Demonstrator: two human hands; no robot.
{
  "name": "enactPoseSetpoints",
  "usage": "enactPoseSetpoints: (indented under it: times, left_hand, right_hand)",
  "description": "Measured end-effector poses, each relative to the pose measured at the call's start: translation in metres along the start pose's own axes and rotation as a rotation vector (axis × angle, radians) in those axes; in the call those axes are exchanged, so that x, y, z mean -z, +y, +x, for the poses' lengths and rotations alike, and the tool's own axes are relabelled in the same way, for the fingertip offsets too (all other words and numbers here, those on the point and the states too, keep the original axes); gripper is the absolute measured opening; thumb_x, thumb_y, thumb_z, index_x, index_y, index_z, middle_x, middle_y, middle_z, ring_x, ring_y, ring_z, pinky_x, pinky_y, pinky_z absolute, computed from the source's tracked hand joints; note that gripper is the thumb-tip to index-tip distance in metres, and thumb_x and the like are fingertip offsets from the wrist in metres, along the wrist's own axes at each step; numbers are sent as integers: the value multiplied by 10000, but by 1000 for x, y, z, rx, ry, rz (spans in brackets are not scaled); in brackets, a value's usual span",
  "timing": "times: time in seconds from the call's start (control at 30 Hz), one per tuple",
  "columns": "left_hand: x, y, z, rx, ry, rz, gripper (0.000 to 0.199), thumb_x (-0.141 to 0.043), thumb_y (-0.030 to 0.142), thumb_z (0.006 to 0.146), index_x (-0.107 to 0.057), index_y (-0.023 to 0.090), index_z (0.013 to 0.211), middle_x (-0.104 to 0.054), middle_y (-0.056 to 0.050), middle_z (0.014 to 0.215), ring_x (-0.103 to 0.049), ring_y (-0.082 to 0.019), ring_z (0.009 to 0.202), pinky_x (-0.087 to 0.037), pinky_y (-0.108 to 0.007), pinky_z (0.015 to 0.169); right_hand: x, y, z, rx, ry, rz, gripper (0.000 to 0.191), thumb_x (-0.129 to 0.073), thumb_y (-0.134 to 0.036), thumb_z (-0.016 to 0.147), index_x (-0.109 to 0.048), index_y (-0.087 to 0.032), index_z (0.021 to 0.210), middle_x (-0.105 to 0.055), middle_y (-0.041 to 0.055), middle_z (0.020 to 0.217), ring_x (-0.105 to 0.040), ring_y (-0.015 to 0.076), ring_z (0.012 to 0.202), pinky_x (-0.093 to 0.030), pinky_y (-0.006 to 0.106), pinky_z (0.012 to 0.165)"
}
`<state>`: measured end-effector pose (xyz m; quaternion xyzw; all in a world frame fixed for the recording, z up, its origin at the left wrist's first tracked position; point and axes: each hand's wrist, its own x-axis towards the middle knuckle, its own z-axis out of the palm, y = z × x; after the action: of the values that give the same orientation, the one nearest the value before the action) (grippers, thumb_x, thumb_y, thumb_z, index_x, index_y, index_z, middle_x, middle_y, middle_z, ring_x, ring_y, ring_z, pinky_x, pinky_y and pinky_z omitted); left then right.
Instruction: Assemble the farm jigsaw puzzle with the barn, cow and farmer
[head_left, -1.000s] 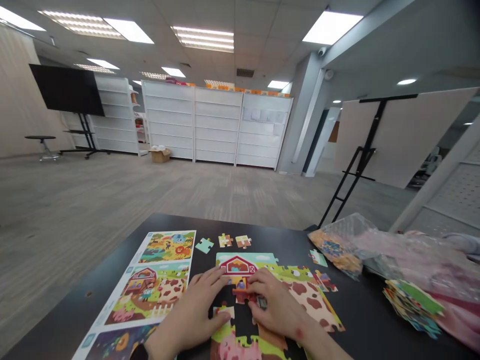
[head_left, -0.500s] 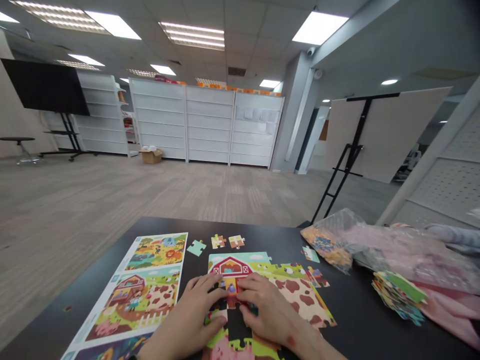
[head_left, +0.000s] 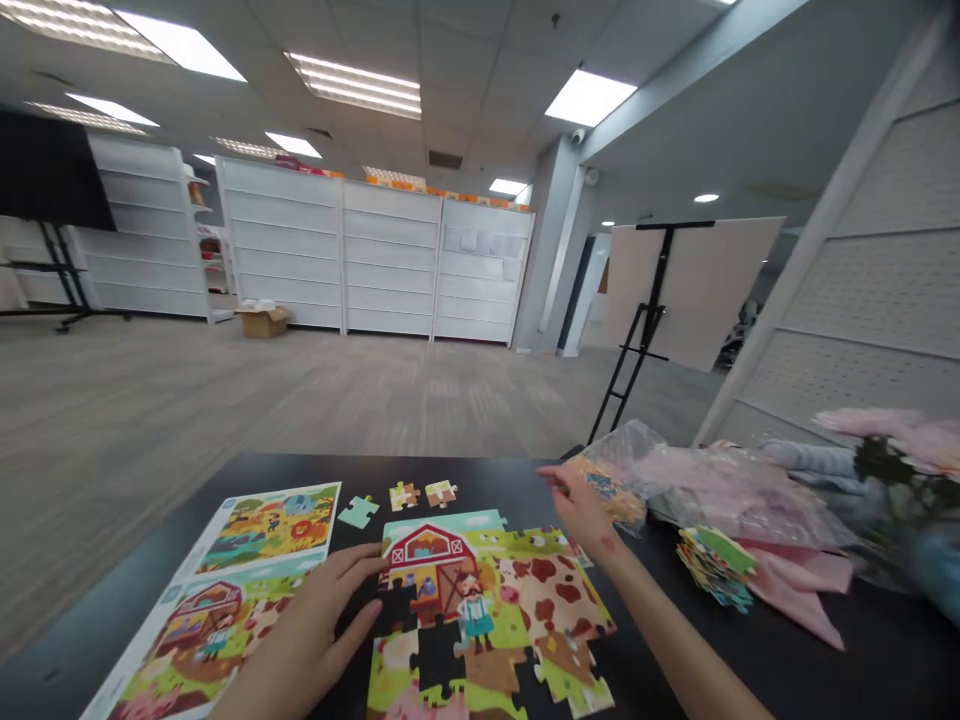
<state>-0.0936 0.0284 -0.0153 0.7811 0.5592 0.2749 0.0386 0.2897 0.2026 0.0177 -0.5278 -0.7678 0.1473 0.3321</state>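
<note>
**Farm Puzzle, Half Done**

The farm jigsaw puzzle (head_left: 480,600) lies part done on the black table (head_left: 495,480). The left hand (head_left: 311,620) is open and flat, right by the puzzle's edge. The open right hand (head_left: 577,508) holds nothing and is near a clear bag (head_left: 611,480) of pieces. Three loose pieces (head_left: 403,495) lie just past the puzzle. A picture sheet (head_left: 255,560) lies to its left.

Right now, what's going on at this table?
A person is assembling a farm jigsaw puzzle on a black table, with gaps still showing near its bottom edge. Their left hand lies open at the puzzle's left edge. Their right hand is raised and empty, beside a clear bag of pieces. Loose pieces sit above the puzzle, a picture sheet lies to its left, and a stack of pieces sits to the right.
</note>
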Motion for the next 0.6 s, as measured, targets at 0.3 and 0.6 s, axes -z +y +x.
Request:
enactPoseSetpoints:
  times: [0.3,0.6]
  left_hand:
    - [-12,-39,-19,-119,96,21,347,-568,421,964,-644,396,1302,-666,-8,1387,-692,-287,1200,-607,-458,970]
    - [35,8,-15,45,-6,-121,303,-520,261,970,-654,287,1241,-696,-52,1308,-662,-248,1212,-544,-415,1053]
  right_hand:
    - [73,65,-83,-32,-330,-154,367,-632,-277,770,-789,-252,1101,-699,83,1338,-617,282,1273,-419,434,1137]
    - [85,91,-97,-5,-359,-224,310,-598,-497,865,-740,-251,990,-759,116,1121,-716,299,1000,-583,400,848]
